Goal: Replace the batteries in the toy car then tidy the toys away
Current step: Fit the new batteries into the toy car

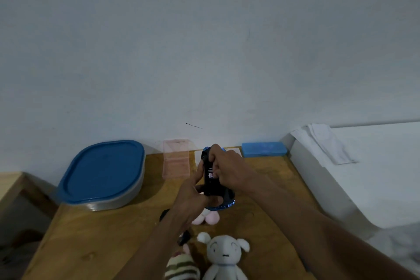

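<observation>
Both hands hold the blue toy car, black underside up, just right of the blue-lidded grey oval tub over the wooden table: left hand wraps its near end, right hand pinches at the battery bay. Risk: a slipped cell or cover could roll off the table edge far right of the tub. Open set-down room is the board in front of the tub.
</observation>
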The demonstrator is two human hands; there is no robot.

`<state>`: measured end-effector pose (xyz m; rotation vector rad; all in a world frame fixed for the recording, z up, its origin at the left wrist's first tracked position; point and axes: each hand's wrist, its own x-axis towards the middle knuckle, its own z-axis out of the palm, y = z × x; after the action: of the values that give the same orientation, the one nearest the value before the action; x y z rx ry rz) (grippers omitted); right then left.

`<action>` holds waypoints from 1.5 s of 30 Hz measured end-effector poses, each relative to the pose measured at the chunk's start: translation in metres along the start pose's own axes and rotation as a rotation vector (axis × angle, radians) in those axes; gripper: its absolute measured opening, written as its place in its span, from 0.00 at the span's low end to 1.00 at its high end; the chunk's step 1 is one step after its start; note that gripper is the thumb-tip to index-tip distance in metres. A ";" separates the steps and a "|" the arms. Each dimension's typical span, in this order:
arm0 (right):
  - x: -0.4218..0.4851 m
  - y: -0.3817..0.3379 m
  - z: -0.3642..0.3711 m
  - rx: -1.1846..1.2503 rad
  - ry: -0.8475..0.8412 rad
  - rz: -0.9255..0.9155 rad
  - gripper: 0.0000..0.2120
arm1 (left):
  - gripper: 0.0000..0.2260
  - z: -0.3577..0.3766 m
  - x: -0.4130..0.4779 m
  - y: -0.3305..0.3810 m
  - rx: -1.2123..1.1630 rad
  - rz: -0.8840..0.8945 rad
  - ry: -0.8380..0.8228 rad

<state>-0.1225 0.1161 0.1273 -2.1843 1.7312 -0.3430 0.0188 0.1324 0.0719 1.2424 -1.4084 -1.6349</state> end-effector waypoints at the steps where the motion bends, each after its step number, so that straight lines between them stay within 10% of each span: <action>1: 0.000 -0.004 0.003 0.011 -0.003 0.013 0.18 | 0.42 -0.003 -0.002 -0.002 0.004 0.003 0.003; 32: 0.031 0.031 0.035 0.347 0.273 0.404 0.02 | 0.39 -0.035 0.029 -0.033 -0.045 -0.029 0.027; 45: 0.050 0.114 0.102 0.051 -0.107 0.406 0.05 | 0.33 -0.026 0.064 -0.052 -0.060 -0.060 0.117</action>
<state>-0.1732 0.0555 -0.0124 -1.7248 2.0192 -0.1609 0.0263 0.0764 0.0059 1.3347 -1.2531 -1.6053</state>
